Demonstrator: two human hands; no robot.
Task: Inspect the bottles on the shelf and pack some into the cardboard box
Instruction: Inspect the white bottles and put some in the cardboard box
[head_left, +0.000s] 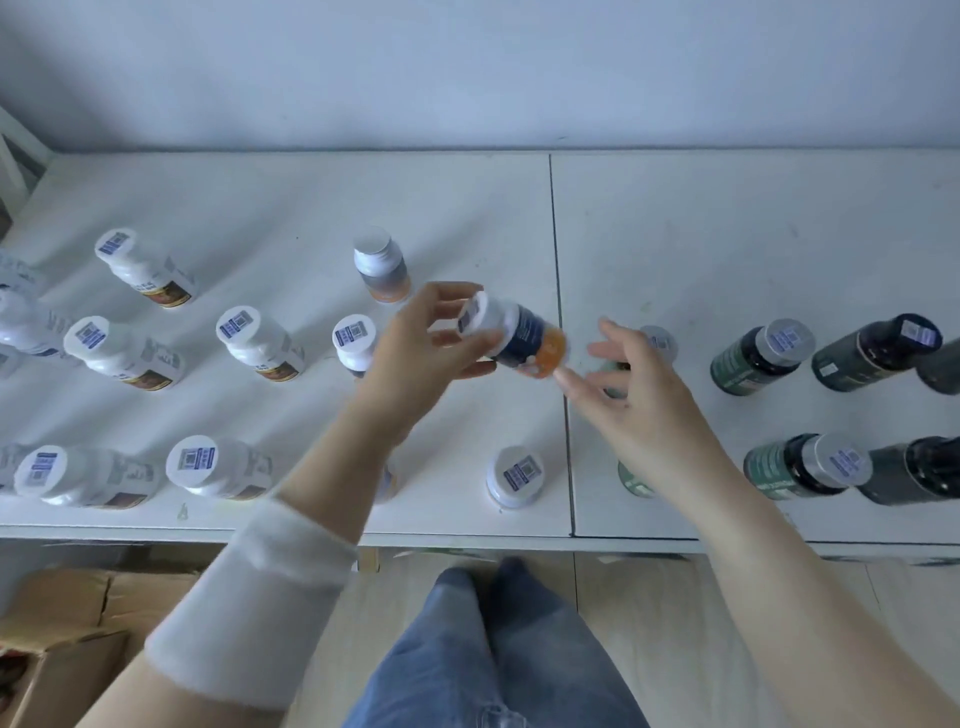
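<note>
My left hand (415, 348) holds a white-capped bottle (514, 335) with a dark blue and orange label, tilted on its side above the white shelf (727, 249). My right hand (634, 395) hovers just right of the bottle's base with fingers spread and relaxed, holding nothing; whether a fingertip touches the bottle is unclear. Several white bottles (260, 343) stand on the shelf's left half. Dark green bottles (758, 356) stand on the right half. The cardboard box (57, 634) sits open on the floor at the lower left.
A white bottle (382, 265) with a grey and orange label stands behind my left hand. Another white bottle (514, 475) stands near the shelf's front edge. A seam (558, 260) splits the shelf top. My legs in jeans (498, 649) stand on the wood floor.
</note>
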